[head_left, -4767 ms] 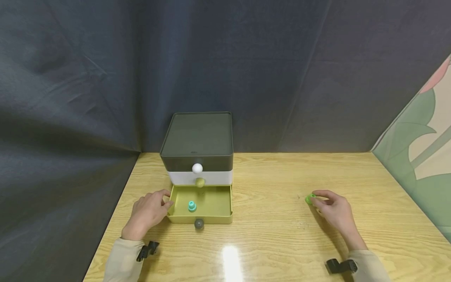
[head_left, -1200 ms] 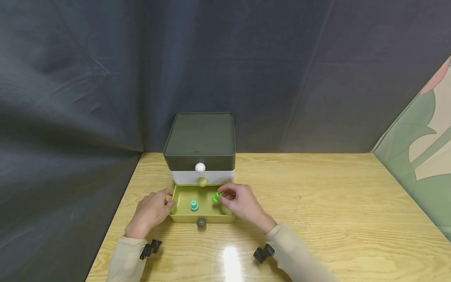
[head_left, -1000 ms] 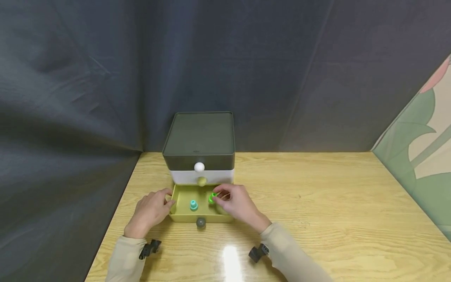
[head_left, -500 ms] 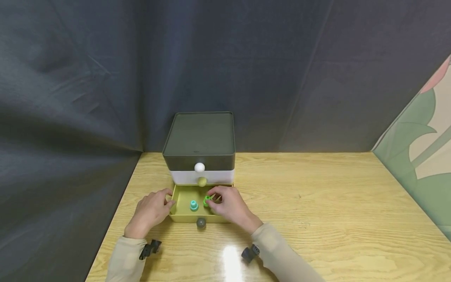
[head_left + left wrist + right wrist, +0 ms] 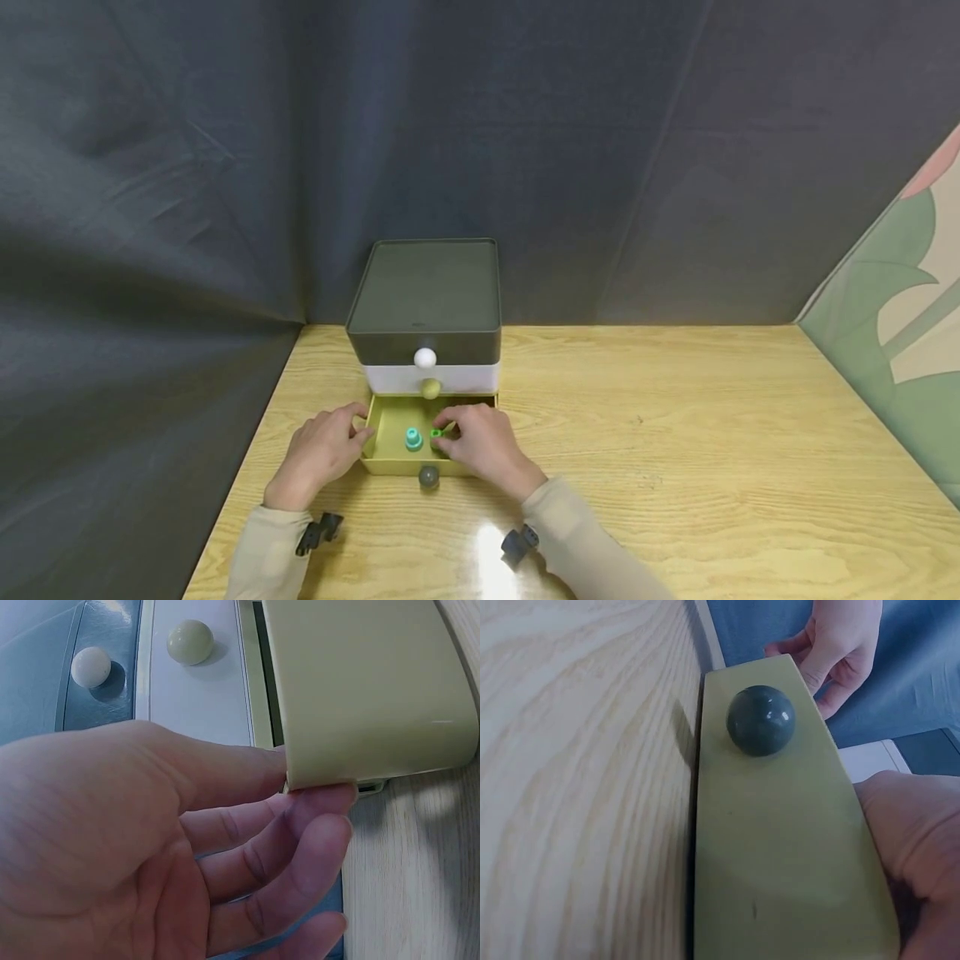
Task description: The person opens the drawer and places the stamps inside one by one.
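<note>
The low yellow-green drawer [image 5: 386,467] is pulled out of the drawer unit. My left hand [image 5: 321,450] pinches its left side wall; in the left wrist view the thumb of the left hand [image 5: 150,825] goes over the edge and the fingers curl below. A small bright-green stepped plastic piece [image 5: 436,436] is inside the drawer, pinched between thumb and index finger of my right hand [image 5: 486,440]. Just left of it a similar turquoise piece [image 5: 413,439] stands upright. In the right wrist view the drawer front hides the green piece from the right hand's [image 5: 922,832] side.
The unit has a dark top box [image 5: 423,287] with a white knob [image 5: 424,358] and a white middle drawer [image 5: 390,380] with a green knob [image 5: 431,388]. A dark round knob [image 5: 428,477] sticks out from the lowest drawer. Dark cloth [image 5: 562,167] hangs behind the wooden table [image 5: 675,417].
My right hand has brought the green piece from the table's right side into the drawer, then further left and lower, close to the turquoise piece. The left hand stays at the drawer wall.
</note>
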A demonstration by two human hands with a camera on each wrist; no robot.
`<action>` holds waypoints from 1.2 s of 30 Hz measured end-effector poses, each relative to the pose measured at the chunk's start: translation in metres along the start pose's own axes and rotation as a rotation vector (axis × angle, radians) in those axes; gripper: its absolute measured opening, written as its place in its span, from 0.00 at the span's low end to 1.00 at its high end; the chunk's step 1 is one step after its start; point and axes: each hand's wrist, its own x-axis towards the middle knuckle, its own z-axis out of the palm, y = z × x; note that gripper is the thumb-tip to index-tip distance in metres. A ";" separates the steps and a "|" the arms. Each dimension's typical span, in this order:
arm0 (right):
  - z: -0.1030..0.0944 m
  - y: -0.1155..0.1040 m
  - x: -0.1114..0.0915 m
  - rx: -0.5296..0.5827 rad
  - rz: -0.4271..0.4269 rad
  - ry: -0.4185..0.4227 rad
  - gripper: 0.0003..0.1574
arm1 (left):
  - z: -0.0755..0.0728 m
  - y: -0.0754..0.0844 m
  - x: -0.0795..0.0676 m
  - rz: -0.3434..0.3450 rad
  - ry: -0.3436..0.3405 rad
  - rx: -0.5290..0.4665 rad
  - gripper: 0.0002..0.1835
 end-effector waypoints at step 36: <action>-0.059 0.023 -0.041 0.406 0.120 0.220 0.07 | -0.007 0.030 -0.031 0.123 0.142 -0.057 0.07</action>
